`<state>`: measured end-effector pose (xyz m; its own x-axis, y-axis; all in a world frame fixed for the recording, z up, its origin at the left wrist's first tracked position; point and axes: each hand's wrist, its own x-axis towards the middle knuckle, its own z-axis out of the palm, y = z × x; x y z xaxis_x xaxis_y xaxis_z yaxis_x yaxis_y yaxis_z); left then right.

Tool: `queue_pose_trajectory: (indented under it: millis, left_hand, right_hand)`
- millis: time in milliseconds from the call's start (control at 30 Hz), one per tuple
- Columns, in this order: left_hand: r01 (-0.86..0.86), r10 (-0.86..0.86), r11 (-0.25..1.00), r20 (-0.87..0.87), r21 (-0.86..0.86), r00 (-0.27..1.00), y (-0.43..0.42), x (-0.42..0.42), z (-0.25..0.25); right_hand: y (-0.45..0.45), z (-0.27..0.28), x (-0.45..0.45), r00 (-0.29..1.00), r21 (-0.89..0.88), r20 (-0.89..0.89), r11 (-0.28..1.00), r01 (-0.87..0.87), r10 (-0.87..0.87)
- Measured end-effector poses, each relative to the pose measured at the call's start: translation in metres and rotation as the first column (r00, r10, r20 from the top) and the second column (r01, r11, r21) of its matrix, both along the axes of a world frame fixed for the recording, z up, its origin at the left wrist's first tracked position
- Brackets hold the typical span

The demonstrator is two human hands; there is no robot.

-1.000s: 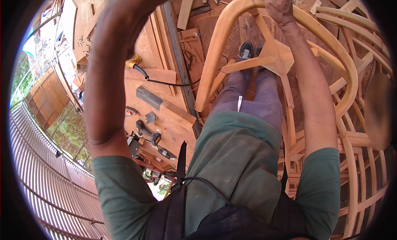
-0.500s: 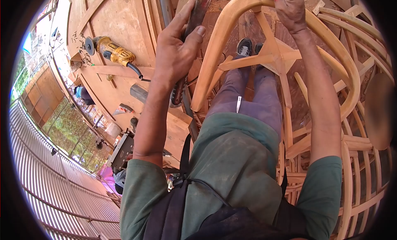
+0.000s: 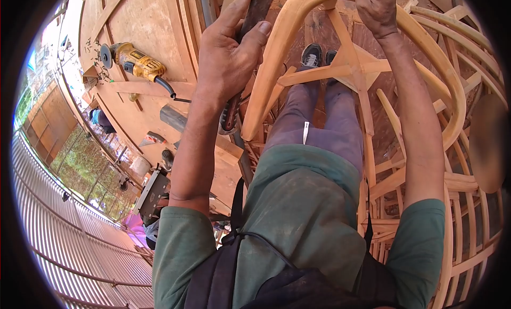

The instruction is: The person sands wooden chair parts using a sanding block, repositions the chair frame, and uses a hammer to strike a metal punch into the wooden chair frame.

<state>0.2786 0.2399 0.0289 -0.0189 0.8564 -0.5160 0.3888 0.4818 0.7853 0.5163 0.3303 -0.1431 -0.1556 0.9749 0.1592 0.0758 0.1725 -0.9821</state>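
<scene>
My left hand (image 3: 229, 56) is closed around a long dark metal tool (image 3: 230, 115) with worn reddish paint and a rounded, slotted lower end. Its upper end runs out of the picture, so its exact kind cannot be told. My right hand (image 3: 377, 14) is closed over the top of a smooth curved wooden frame (image 3: 290, 30), partly cut off by the upper edge. This frame bends round in front of my legs, its left end close beside the tool. Crossed wooden struts (image 3: 340, 72) stand below and inside the curve.
A yellow angle grinder (image 3: 139, 63) lies on the plywood surface (image 3: 151, 22) at left. Near it are a grey cylinder (image 3: 173, 117) and a small tool (image 3: 154, 137). Slatted wooden furniture frames (image 3: 460, 224) crowd the right side. A corrugated metal sheet (image 3: 69, 218) is at lower left.
Both hands sit slightly higher in view, with the tool and right hand further out of the top edge. The curved frame's left end has shifted a little left. Both grips persist.
</scene>
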Motion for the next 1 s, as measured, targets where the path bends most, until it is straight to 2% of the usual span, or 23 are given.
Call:
queue_pose_trajectory:
  millis: [100,200,233,300,400,633,700,1000]
  left_hand:
    - [-0.004,-0.014,0.988,0.113,0.155,0.994,0.001,-0.001,-0.016]
    - [0.151,-0.171,0.93,0.031,0.335,0.985,0.01,-0.004,-0.023]
    - [0.191,-0.205,0.907,-0.001,0.376,0.979,0.013,-0.003,-0.022]
    - [0.24,-0.234,0.88,-0.067,0.411,0.97,0.028,0.009,-0.002]
    - [0.387,-0.296,0.75,-0.251,0.536,0.922,0.045,0.017,0.024]
    - [0.578,-0.358,0.582,-0.458,0.572,0.814,0.067,0.032,0.065]
    - [0.604,-0.366,0.561,-0.486,0.566,0.794,0.069,0.033,0.071]
    - [0.626,-0.349,0.552,-0.53,0.551,0.773,0.082,0.039,0.068]
  right_hand:
    - [-0.001,0.003,0.0,0.995,0.047,0.092,0.998,0.033,-0.037]
    - [0.0,0.0,0.0,0.997,0.039,0.075,0.999,0.03,-0.033]
    - [0.0,-0.004,0.0,0.995,0.088,0.092,0.996,0.035,-0.043]
    - [0.002,-0.01,0.0,0.99,0.188,0.125,0.981,0.041,-0.065]
    - [0.0,-0.002,-0.001,0.984,0.162,0.161,0.986,0.049,-0.075]
    - [0.001,0.001,0.004,0.977,0.183,0.208,0.983,0.006,-0.044]
    - [0.002,0.0,0.002,0.971,0.222,0.231,0.975,0.005,-0.058]
    - [0.002,-0.001,0.004,0.961,0.187,0.267,0.982,0.016,-0.067]
